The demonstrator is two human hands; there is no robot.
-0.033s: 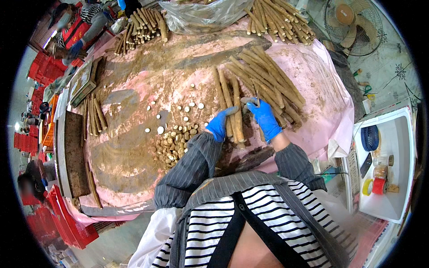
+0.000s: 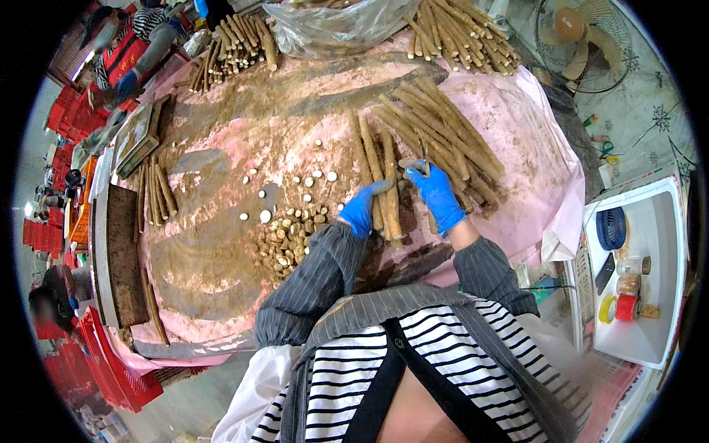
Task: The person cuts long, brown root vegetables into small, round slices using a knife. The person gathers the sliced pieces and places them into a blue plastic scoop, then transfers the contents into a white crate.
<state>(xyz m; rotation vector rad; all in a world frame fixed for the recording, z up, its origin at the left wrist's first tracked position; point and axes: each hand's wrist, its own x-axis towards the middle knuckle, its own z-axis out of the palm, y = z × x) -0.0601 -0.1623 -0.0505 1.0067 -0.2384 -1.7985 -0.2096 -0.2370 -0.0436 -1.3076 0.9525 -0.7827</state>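
Note:
My left hand [image 2: 360, 210], in a blue glove, is closed over long brown roots [image 2: 390, 203] that lie side by side, pointing away from me. Just right of them, my right hand [image 2: 439, 196], also blue-gloved, has its fingers curled round a thin tool that looks like a small knife [image 2: 425, 150]; most of it is hidden by the glove. Beyond that hand a larger bundle of uncut-looking roots [image 2: 450, 133] slants across the cloth. Left of my left hand sits a heap of short cut root ends [image 2: 292, 236] with pale faces, and several more pieces are scattered farther off.
A soil-stained pink cloth [image 2: 214, 295] covers the table. Root stacks [image 2: 240, 40] and a clear plastic bag [image 2: 336, 29] stand at the far side. A scale [image 2: 139, 136] and a metal trough [image 2: 118, 255] line the left. At right are a white foam box [image 2: 642, 340] and a fan [image 2: 583, 40].
My left hand has shifted very slightly toward me on the roots. Otherwise the scene looks the same.

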